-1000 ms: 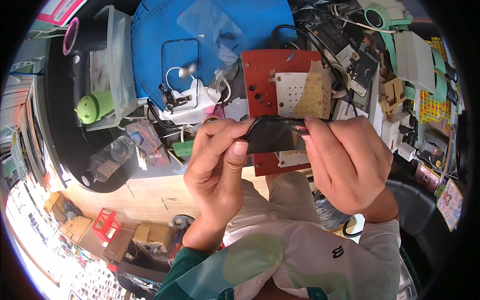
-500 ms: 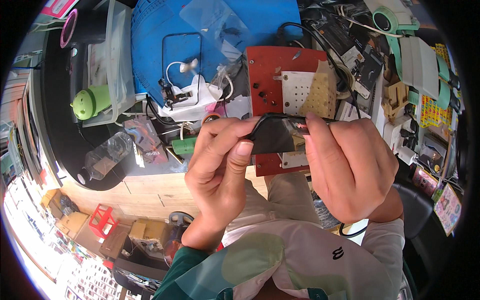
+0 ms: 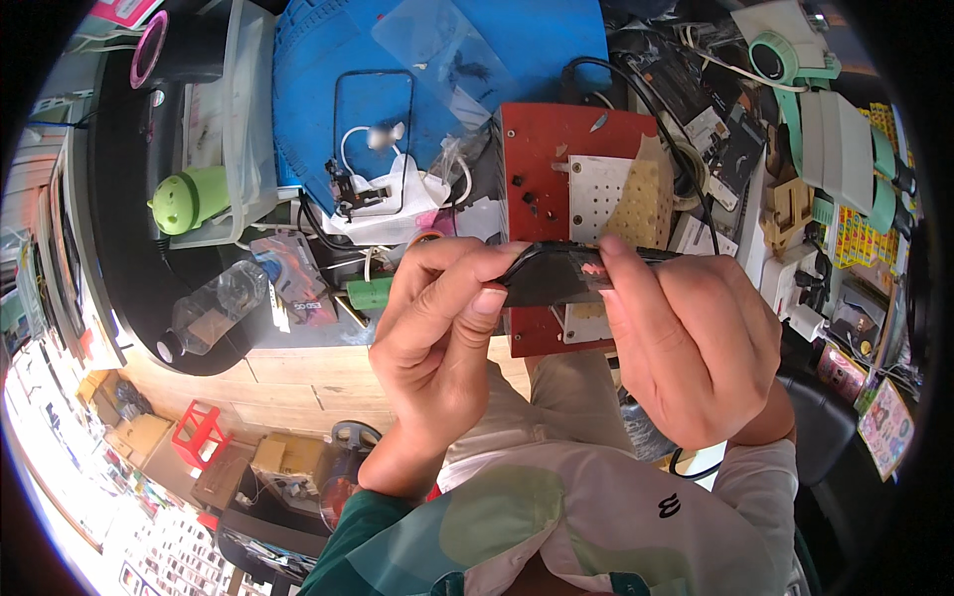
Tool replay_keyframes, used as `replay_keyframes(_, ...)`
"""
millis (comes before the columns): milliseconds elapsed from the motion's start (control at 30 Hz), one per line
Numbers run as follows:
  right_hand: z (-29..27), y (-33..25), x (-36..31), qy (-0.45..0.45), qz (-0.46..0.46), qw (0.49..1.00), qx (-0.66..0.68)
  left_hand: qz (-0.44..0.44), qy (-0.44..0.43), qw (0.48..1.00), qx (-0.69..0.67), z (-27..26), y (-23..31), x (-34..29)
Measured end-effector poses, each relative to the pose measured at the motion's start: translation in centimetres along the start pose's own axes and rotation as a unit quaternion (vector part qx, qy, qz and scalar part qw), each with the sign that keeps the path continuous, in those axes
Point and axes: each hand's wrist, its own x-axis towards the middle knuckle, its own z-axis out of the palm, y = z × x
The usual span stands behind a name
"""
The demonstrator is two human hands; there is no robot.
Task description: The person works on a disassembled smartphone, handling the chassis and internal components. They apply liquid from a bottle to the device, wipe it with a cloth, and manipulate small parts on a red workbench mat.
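A dark, glossy phone screen (image 3: 552, 281) with a black rim is held up in front of my body, above the red heating plate. My left hand (image 3: 432, 333) pinches its left corner between thumb and fingers. The right end is gripped by my right hand (image 3: 696, 338), whose fingers hide much of that side. A small reddish reflection shows on the glass beside the right fingertips. Beyond my hands, a thin black rectangular frame (image 3: 338, 109) lies on the blue mat (image 3: 308, 60), next to small black parts and a white cable.
The red heating plate (image 3: 542, 149) has a perforated white panel (image 3: 596, 194). A clear bottle (image 3: 224, 308), a green figurine (image 3: 189, 199) and a plastic bin (image 3: 248, 129) are left. A microscope (image 3: 840, 149), cables and boxes crowd the right.
The phone screen has tilted, so less of its face shows. Both hands keep their grip. The bench has shifted slightly right and down in the view.
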Motion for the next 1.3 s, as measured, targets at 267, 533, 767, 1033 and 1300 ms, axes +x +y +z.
replay_keyframes(267,-0.2,0.3,0.0,0.010,0.052,0.996,0.075,0.020,-0.009,1.000,-0.008,-0.4,-0.6,0.2)
replay_keyframes(533,-0.5,0.0,0.2,0.010,0.075,0.993,0.090,0.029,-0.018,0.999,0.016,-0.6,-1.0,0.6)
replay_keyframes(767,-0.8,-0.5,0.2,0.009,0.085,0.992,0.089,0.036,-0.016,0.999,0.026,-0.4,-0.9,0.9)
replay_keyframes(1033,-0.9,-0.7,0.4,-0.009,0.071,0.993,0.089,0.075,-0.024,0.997,-0.008,-0.1,-2.4,0.9)
replay_keyframes(1300,-0.9,-1.3,1.2,-0.047,0.063,0.995,0.066,0.080,-0.017,0.995,-0.053,0.3,-2.9,0.9)
